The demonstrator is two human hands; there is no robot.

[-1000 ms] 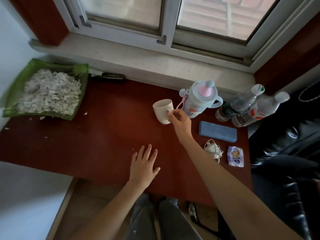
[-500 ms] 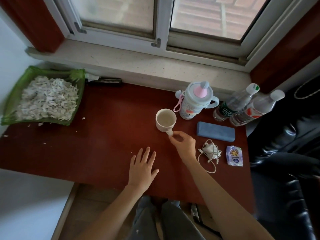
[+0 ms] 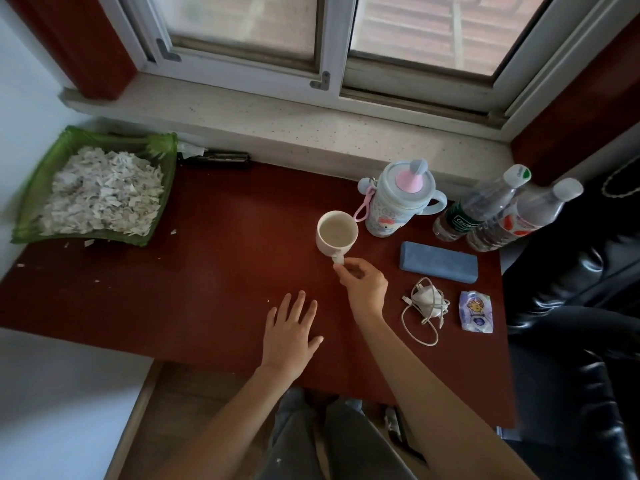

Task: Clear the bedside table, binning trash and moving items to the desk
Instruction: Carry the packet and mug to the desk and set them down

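A white mug (image 3: 336, 233) stands upright on the dark red desk (image 3: 214, 271), its handle pointing toward me. My right hand (image 3: 363, 284) pinches that handle with thumb and fingers. My left hand (image 3: 290, 327) lies flat on the desk, fingers spread, holding nothing. Right of the mug stand a pale blue child's sippy bottle (image 3: 398, 199) with a pink spout and two clear plastic bottles (image 3: 498, 213). A blue case (image 3: 438, 261), a white charger with cable (image 3: 426, 303) and a small printed packet (image 3: 476, 311) lie near the right edge.
A green tray (image 3: 33, 188) heaped with white paper scraps sits at the desk's far left, a few scraps scattered beside it. A dark flat object (image 3: 221, 157) lies against the stone window sill (image 3: 277, 123). A black leather seat (image 3: 571, 306) flanks the right side.
The mug has gone from tilted in my right hand to standing upright on the desk, closer to me. My right hand has drawn back to its handle. My left hand stays flat.
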